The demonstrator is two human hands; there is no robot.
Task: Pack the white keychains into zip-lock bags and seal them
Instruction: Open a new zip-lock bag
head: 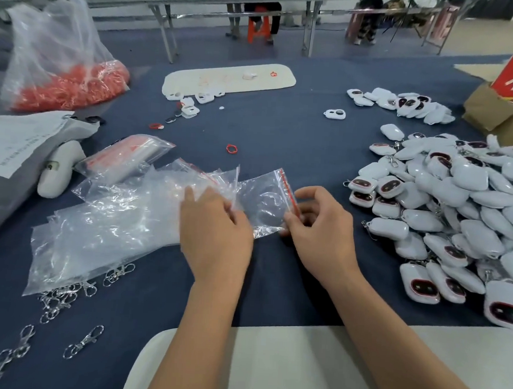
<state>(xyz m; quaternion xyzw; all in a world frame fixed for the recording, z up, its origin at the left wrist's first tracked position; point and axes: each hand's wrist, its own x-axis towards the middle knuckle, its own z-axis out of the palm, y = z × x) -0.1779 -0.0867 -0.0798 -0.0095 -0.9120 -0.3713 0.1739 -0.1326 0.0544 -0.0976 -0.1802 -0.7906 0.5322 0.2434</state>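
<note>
Head view: the left hand (216, 234) gripped the near-left end of one empty zip-lock bag (262, 205), fingers curled on the film. The right hand (319, 225) pinched the bag's red seal strip (288, 190) between thumb and fingertips. The bag was held just above the blue table (282, 141). The white keychains (458, 212) lay heaped at the right, apart from both hands.

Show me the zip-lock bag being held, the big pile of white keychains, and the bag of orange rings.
zip-lock bag (263, 203): head view, on its clear middle panel.
keychain pile (458, 206): head view, on a white shell near the pile's middle.
bag of orange rings (72, 84): head view, on the orange mass inside the plastic.
</note>
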